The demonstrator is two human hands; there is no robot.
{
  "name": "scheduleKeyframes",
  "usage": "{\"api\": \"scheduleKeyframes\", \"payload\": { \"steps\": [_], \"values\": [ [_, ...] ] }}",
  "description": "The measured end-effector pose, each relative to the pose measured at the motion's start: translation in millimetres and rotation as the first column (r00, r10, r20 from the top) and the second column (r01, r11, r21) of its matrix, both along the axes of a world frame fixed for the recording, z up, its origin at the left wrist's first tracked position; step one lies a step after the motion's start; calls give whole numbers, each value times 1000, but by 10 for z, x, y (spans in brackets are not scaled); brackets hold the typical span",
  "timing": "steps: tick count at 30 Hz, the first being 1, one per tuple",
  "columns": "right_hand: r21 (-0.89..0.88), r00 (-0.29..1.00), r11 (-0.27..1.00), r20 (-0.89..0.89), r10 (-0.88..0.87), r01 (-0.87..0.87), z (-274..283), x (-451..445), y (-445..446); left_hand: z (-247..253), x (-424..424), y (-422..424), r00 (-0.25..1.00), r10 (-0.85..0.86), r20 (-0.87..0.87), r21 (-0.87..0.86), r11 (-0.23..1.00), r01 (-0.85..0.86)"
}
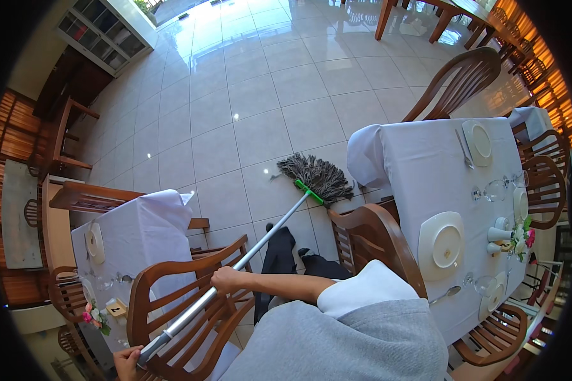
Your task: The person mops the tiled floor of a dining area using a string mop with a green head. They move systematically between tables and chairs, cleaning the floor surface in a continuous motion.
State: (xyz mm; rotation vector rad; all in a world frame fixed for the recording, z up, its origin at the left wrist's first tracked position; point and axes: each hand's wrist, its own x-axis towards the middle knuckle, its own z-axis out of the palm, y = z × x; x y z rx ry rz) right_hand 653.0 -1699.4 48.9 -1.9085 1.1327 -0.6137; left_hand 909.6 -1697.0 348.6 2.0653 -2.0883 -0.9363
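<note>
A string mop with a grey yarn head (317,178) lies spread on the tiled floor, beside the corner of a cloth-covered table. Its green clamp (309,192) joins a long silver metal handle (271,231) that slants down to the lower left. My right hand (226,281) is wrapped around the middle of this handle, with my arm reaching across my body. At the handle's grey upper end, my left hand (127,362) grips it near the picture's bottom edge. Beneath the handle stands a slatted wooden chair (188,309).
At right, a table with white cloth (400,185) bears plates, glasses and a flower vase; a wooden chair (372,233) stands close by my legs. Another set table (164,233) is at left. A glass-door cabinet (107,35) stands at far left. Shiny tiles (262,95) stretch ahead.
</note>
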Motion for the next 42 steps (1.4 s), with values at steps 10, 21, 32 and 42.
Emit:
{"api": "scheduleKeyframes", "payload": {
  "steps": [10,21,32,42],
  "values": [
    [-118,940,944,-112,-322,309,-623,-1137,-810,-642,-1199,-1145,951,170,-260,160,978,-131],
    [-235,483,543,-269,-833,806,-1388,-3044,-952,-1616,-3013,-1955,972,-48,-230,350,928,128],
    [199,877,927,-433,-207,317,-809,-2160,-2053,-807,-1927,-2695,993,-46,-105,283,956,74],
    [150,975,972,-105,198,-182,-429,-1034,-2322,-251,-1324,-2315,955,206,211,154,958,-241]
  ]
}}
